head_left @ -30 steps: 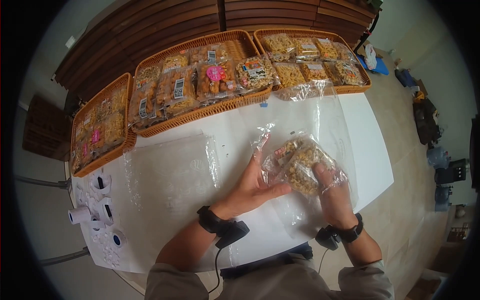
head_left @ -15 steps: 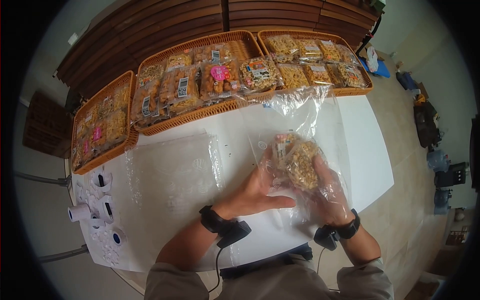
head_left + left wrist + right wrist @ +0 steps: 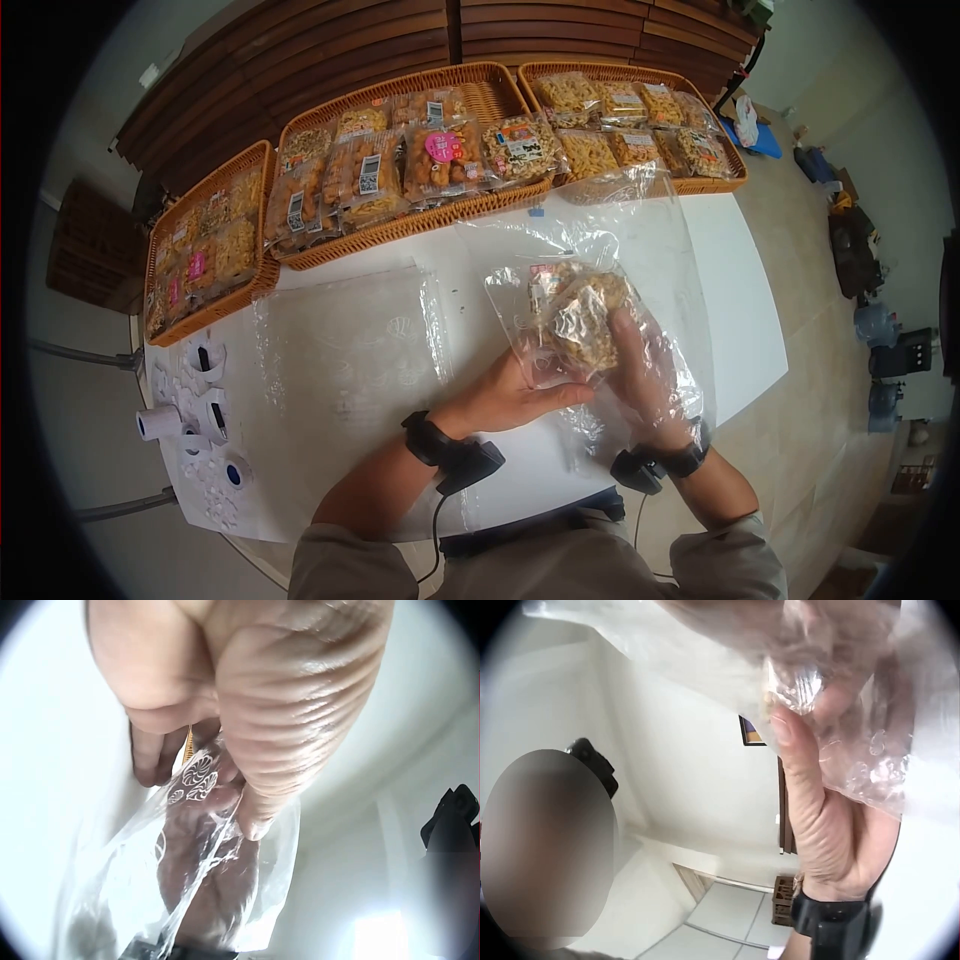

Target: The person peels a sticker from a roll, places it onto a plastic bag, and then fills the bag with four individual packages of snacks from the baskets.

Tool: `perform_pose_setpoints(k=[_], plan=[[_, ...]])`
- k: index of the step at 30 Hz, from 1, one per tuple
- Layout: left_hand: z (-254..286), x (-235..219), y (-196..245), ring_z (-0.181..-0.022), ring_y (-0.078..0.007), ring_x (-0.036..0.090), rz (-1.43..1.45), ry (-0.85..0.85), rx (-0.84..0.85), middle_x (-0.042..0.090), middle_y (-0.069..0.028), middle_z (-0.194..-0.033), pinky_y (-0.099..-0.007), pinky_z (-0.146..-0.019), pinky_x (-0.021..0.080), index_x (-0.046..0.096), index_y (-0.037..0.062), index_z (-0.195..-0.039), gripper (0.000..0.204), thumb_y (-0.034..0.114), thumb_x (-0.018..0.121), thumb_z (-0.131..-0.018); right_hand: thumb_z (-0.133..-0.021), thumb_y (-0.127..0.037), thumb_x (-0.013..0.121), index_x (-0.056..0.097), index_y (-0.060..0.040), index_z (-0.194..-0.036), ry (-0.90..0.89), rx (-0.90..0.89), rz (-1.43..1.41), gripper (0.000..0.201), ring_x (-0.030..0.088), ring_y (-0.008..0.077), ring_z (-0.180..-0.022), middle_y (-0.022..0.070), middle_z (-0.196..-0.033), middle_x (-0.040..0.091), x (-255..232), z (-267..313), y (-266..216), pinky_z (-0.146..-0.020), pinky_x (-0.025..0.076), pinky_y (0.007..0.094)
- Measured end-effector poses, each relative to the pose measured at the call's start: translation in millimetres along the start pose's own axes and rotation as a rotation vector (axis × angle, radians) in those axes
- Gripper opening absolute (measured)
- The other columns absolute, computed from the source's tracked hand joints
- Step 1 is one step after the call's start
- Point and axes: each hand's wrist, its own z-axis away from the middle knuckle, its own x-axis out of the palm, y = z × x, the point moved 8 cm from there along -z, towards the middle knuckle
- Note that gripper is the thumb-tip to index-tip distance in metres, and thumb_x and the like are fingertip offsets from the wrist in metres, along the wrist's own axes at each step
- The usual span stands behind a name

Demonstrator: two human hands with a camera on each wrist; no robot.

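A large clear plastic bag (image 3: 640, 235) lies over the right side of the white table, its film covering my right hand (image 3: 648, 385) up to the wrist. Within it that hand grips snack packets (image 3: 585, 320), thumb on top. From the left, my left hand (image 3: 505, 395) holds the bag's film below the packets, with its thumb on the near side; its other fingers are partly hidden. The left wrist view shows my left thumb on the printed film (image 3: 201, 778) and my right hand (image 3: 206, 877) through plastic. In the right wrist view, my left thumb (image 3: 802, 757) touches the bag.
Three wicker baskets (image 3: 400, 222) of packaged snacks line the table's far side. Flat clear bags (image 3: 345, 350) are stacked left of my hands. Label rolls (image 3: 158, 424) and paper scraps lie at the left edge. A blurred person (image 3: 551, 847) shows in the right wrist view.
The packets have shifted slightly up and left inside the bag, and my right hand has turned around them. My left hand has moved from spread beside the packets to holding the film beneath them.
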Motion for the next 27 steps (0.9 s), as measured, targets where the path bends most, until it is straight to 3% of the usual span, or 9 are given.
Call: perform_pose_setpoints(k=[3, 7, 11, 15, 18, 20, 24, 25, 27], plan=[[5, 1, 12, -0.136, -0.0192, 0.043, 0.087, -0.013, 0.076, 0.041, -0.007, -0.149, -0.0378, -0.114, 0.039, 0.02, 0.0059, -0.155, 0.092, 0.006, 0.079, -0.085, -0.1, -0.023, 0.063, 0.054, 0.0042, -0.128, -0.05, -0.135, 0.163, 0.041, 0.061, 0.0142, -0.104, 0.0098, -0.117, 0.063, 4, -1, -12, -0.089, 0.051, 0.0299], [2, -15, 29, -0.14, -0.0215, 0.038, 0.367, 0.068, 0.269, 0.037, -0.0089, -0.153, -0.0389, -0.117, 0.033, 0.013, 0.0065, -0.158, 0.108, 0.012, 0.086, -0.079, -0.096, -0.027, 0.069, 0.062, 0.0029, -0.118, -0.114, -0.122, 0.215, 0.038, 0.06, 0.0111, -0.096, 0.0059, -0.106, 0.066, -4, -4, -25, -0.085, 0.049, 0.0281], [5, -4, 39, -0.142, -0.0218, 0.034, 0.254, 0.084, 0.17, 0.034, -0.0104, -0.155, -0.038, -0.117, 0.032, 0.01, 0.0074, -0.159, 0.116, 0.019, 0.09, -0.075, -0.094, -0.027, 0.071, 0.063, 0.0055, -0.119, -0.248, -0.052, 0.362, 0.042, 0.061, 0.0128, -0.098, 0.0059, -0.109, 0.067, -14, -5, -17, -0.09, 0.049, 0.0293], [10, -9, 26, -0.139, -0.0212, 0.037, -0.031, 0.097, 0.2, 0.035, -0.0105, -0.154, -0.037, -0.116, 0.033, 0.015, 0.0071, -0.158, 0.112, 0.022, 0.089, -0.076, -0.095, -0.026, 0.07, 0.06, 0.0055, -0.128, -0.252, 0.019, 0.147, 0.047, 0.059, 0.0127, -0.107, 0.0068, -0.116, 0.067, -9, -2, -6, -0.096, 0.046, 0.0287], [11, -8, 26, -0.138, -0.0209, 0.039, -0.076, 0.088, 0.185, 0.037, -0.0093, -0.153, -0.037, -0.116, 0.033, 0.02, 0.0065, -0.157, 0.108, 0.025, 0.089, -0.076, -0.097, -0.026, 0.067, 0.059, 0.0041, -0.13, -0.315, 0.043, 0.067, 0.045, 0.059, 0.0111, -0.106, 0.0054, -0.116, 0.066, -6, 0, -6, -0.093, 0.048, 0.0281], [11, -9, 25, -0.139, -0.0206, 0.038, -0.194, 0.05, 0.137, 0.039, -0.0076, -0.152, -0.038, -0.117, 0.032, 0.021, 0.0065, -0.156, 0.108, 0.027, 0.09, -0.075, -0.099, -0.029, 0.065, 0.057, 0.0033, -0.133, -0.263, 0.114, 0.123, 0.047, 0.059, 0.0104, -0.104, 0.0046, -0.116, 0.065, -8, 5, -7, -0.089, 0.049, 0.0275], [9, -9, 24, -0.135, -0.0203, 0.041, -0.175, 0.075, 0.16, 0.044, -0.0074, -0.148, -0.0373, -0.114, 0.036, 0.035, 0.0059, -0.15, 0.094, 0.029, 0.089, -0.076, -0.101, -0.035, 0.061, 0.054, 0.0013, -0.137, -0.269, 0.077, 0.08, 0.052, 0.059, 0.0094, -0.1, 0.0031, -0.115, 0.065, -9, -1, 0, -0.081, 0.049, 0.0263], [8, -9, 24, -0.134, -0.0203, 0.042, -0.169, 0.088, 0.163, 0.045, -0.0075, -0.146, -0.0366, -0.113, 0.036, 0.037, 0.0057, -0.149, 0.091, 0.03, 0.088, -0.077, -0.101, -0.039, 0.06, 0.053, 0.0003, -0.138, -0.229, 0.052, 0.302, 0.055, 0.059, 0.0097, -0.101, 0.0027, -0.116, 0.064, -8, -1, -4, -0.079, 0.048, 0.026], [8, -8, 26, -0.133, -0.0202, 0.044, -0.2, 0.079, 0.171, 0.047, -0.0074, -0.145, -0.036, -0.112, 0.037, 0.041, 0.0061, -0.147, 0.087, 0.031, 0.088, -0.078, -0.1, -0.04, 0.06, 0.054, -0.0002, -0.136, -0.228, 0.088, 0.28, 0.054, 0.059, 0.0096, -0.101, 0.0023, -0.117, 0.064, -7, 0, 0, -0.078, 0.048, 0.0256]])
